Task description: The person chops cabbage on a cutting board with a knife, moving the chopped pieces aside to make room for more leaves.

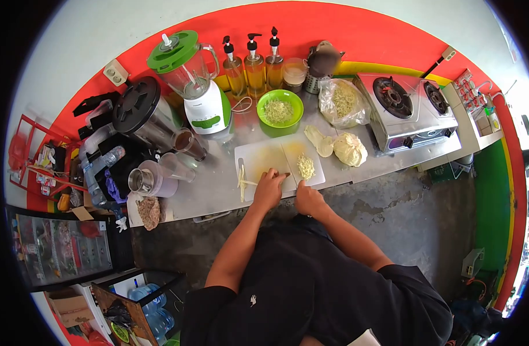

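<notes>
My right hand (310, 199) is closed around the handle of a knife (290, 163), whose thin blade, seen nearly edge-on, points away across the white cutting board (245, 154). Just left of the blade, my left hand (268, 189) rests on the board with its fingers bent together; what lies under them is hidden. Pale cabbage strips (241, 183) stick out to the left of that hand. Shredded cabbage (306, 167) forms a small heap right of the knife. Behind the board, a green bowl (280, 129) holds more shreds. A cabbage head (350, 150) and a loose leaf (319, 142) lie to the right.
A plastic bag of shreds (344, 104) sits beside the two-burner gas stove (406, 109). Along the wall stand pump bottles (255, 75) and a blender (204, 109). Plastic cups (176, 168) and a lilac container (160, 180) crowd the left. The counter's front edge runs close before me.
</notes>
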Demonstrator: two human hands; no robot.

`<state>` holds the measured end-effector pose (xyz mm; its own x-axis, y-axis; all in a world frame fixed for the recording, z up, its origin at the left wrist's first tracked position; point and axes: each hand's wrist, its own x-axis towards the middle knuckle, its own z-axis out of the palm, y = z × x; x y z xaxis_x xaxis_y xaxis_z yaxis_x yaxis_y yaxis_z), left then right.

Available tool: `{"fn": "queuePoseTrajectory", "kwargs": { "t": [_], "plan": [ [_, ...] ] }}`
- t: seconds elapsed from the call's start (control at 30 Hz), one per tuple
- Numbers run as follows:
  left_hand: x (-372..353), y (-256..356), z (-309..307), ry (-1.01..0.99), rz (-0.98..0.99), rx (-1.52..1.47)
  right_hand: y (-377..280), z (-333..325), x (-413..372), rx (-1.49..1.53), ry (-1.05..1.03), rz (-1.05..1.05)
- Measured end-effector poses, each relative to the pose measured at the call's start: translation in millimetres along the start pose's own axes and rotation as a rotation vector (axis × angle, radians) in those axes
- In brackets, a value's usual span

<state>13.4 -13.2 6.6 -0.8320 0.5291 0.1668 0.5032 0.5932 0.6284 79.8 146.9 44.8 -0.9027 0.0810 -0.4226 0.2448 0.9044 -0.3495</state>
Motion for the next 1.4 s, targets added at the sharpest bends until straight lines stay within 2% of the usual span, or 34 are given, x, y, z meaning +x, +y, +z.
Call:
{"fn": "queuePoseTrajectory", "kwargs": {
  "t": [0.23,0.3,0.37,0.63,0.8,1.0,1.13,1.23,1.3,1.4],
  "plan": [
    [0,-17,11,0.021,0.021,-0.081,-3,19,2,0.017,0.001,0.048],
    [-1,-16,9,0.019,0.012,-0.094,-2,18,11,0.020,0.080,-0.007],
    [1,-13,4,-0.026,0.007,-0.095,-1,15,7,0.042,0.051,0.007],
    [0,-25,14,0.001,0.041,-0.100,-8,18,13,0.111,0.022,0.083],
    [0,-27,13,-0.013,0.045,-0.113,-6,18,8,0.107,0.032,0.018],
    [-3,-31,17,0.018,0.074,-0.128,-13,22,14,0.188,0.067,0.058],
    [-1,-23,4,-0.017,0.049,-0.166,-15,9,15,0.188,0.114,0.025],
    [-1,-19,-1,0.030,0.023,-0.266,-20,12,2,0.220,0.129,0.031],
    [-2,-19,-1,0.067,-0.075,-0.448,-21,19,-5,0.200,0.104,-0.018],
    [-4,-21,1,0.102,-0.118,-0.458,-23,28,-7,0.119,0.069,-0.009]
  ]
}}
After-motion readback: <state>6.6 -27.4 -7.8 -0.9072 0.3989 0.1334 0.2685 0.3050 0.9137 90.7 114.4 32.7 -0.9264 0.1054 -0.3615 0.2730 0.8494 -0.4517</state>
